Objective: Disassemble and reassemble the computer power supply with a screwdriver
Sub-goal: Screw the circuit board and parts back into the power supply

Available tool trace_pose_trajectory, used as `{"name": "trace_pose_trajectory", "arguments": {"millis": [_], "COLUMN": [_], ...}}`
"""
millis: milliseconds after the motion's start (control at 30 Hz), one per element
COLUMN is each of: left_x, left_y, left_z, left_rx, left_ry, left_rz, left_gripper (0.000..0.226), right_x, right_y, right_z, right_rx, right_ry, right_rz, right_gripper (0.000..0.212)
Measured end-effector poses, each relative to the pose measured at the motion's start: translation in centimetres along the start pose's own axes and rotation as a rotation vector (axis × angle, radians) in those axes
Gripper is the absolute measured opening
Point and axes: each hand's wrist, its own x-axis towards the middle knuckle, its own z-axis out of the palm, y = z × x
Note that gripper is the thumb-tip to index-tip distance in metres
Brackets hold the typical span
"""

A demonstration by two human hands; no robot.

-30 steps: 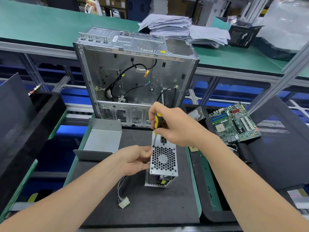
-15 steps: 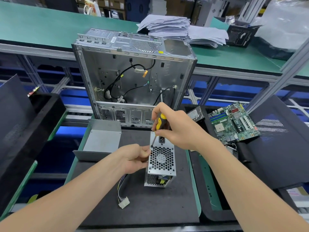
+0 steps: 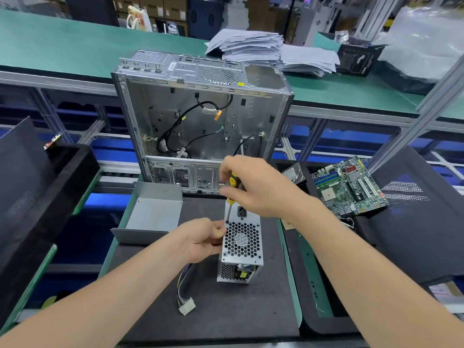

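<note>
Plainly silver, honeycomb-vented power supply (image 3: 242, 243)

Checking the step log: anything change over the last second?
Only the right hand: its fingers shifted round the screwdriver handle, as in turning. Tip stays on the PSU top face. The left hand still holds the PSU's side; nothing taken or let go.
</note>
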Motion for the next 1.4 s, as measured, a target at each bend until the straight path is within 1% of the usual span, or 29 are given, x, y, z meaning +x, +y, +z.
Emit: {"name": "trace_pose_trajectory", "arguments": {"millis": [33,67,100,133,200,233,300,367,400,433,500,533,567,667,700,733,800,867,933,1000,1067,1133,1167,1267,1300,1333,1367,1400], "left_x": [0.0,0.0,0.0,0.0,-0.2,-0.2,-0.3,-0.4,-0.4,-0.4,-0.4,-0.4,-0.3,0.0,0.0,0.0,0.0,0.0,0.0,0.1,0.1,0.0,-0.1,-0.1,-0.1,-0.1,-0.1,-0.1], "left_y": [0.0,0.1,0.1,0.1,0.1,0.1,0.1,0.1,0.1,0.0,0.0,0.0,0.0,0.0,0.1,0.1,0.2,0.2,0.2,0.2,0.2,0.2,0.2,0.2,0.1,0.1,0.1,0.1], "left_z": [0.0,0.1,0.0,0.0,0.1,0.2,0.2,0.2,0.2,0.2,0.1,0.1,0.2,0.3,0.3,0.3,0.3,0.4,0.4,0.3,0.3,0.3,0.4,0.6,0.6,0.7,0.6,0.6], "left_rx": [0.017,0.027,0.030,0.028,0.020,0.017,0.014,0.007,0.000,-0.007,-0.011,-0.005,0.001,0.030,0.042,0.050,0.042,0.021,-0.005,-0.016,-0.014,-0.008,-0.002,0.037,0.048,0.053,0.054,0.055], "left_ry": [-0.004,-0.006,-0.007,-0.007,-0.007,-0.006,0.002,0.008,0.010,0.010,0.009,0.011,0.014,0.014,0.010,0.008,0.010,0.014,0.025,0.039,0.051,0.047,0.042,0.038,0.035,0.032,0.032,0.031], "left_rz": [0.004,0.005,0.002,-0.003,-0.016,-0.020,-0.015,-0.009,-0.007,-0.003,0.010,0.015,0.017,0.015,0.011,0.005,-0.008,-0.015,-0.019,-0.018,-0.021,-0.021,-0.018,-0.012,-0.009,-0.004,0.002,0.008], "left_gripper": [0.037,0.037,0.037,0.037,0.037,0.036,0.035,0.035,0.035,0.034,0.034,0.034,0.035,0.037,0.037,0.037,0.038,0.038,0.038,0.037,0.036,0.035,0.035,0.035,0.035,0.036,0.037,0.038], "right_x": [0.0,0.0,0.1,0.2,0.4,0.5,0.8,0.9,0.9,1.0,1.1,1.1,1.1,0.5,0.4,0.5,0.7,1.0,1.1,1.0,0.9,0.9,0.8,0.6,0.6,0.7,0.8,0.9], "right_y": [0.0,-0.1,-0.1,-0.1,-0.2,-0.2,-0.3,-0.5,-0.7,-0.8,-1.2,-1.1,-1.1,-1.1,-1.1,-1.1,-0.9,-0.7,-0.5,-0.7,-0.9,-1.0,-0.9,-1.1,-1.1,-1.1,-1.1,-1.1], "right_z": [-0.6,-1.1,-1.3,-1.4,-1.0,-0.7,0.4,1.8,2.3,2.5,2.0,1.6,1.1,-0.4,-0.7,-1.0,-1.2,-1.1,-0.6,0.4,1.4,1.3,0.8,-1.1,-1.4,-1.5,-1.4,-1.4], "right_rx": [-0.001,-0.018,-0.038,-0.056,-0.067,-0.071,-0.088,-0.055,-0.062,-0.102,-0.206,-0.224,-0.219,-0.141,-0.111,-0.102,-0.126,-0.155,-0.170,-0.167,-0.228,-0.299,-0.283,-0.127,-0.122,-0.124,-0.125,-0.120], "right_ry": [-0.097,-0.184,-0.244,-0.264,-0.205,-0.150,-0.023,0.102,0.137,0.158,0.139,0.114,0.072,-0.141,-0.210,-0.253,-0.260,-0.205,-0.143,-0.027,0.074,0.088,0.044,-0.184,-0.243,-0.273,-0.286,-0.262], "right_rz": [-0.064,-0.102,-0.112,-0.097,-0.034,0.018,0.164,0.340,0.395,0.410,0.364,0.314,0.247,-0.046,-0.113,-0.143,-0.133,-0.073,0.067,0.211,0.259,0.204,0.147,-0.084,-0.131,-0.158,-0.141,-0.123], "right_gripper": [0.008,0.010,0.013,0.013,0.008,0.011,0.027,0.041,0.046,0.051,0.060,0.059,0.053,0.022,0.014,0.011,0.013,0.009,0.028,0.047,0.057,0.056,0.048,0.009,0.012,0.020,0.024,0.022]}}
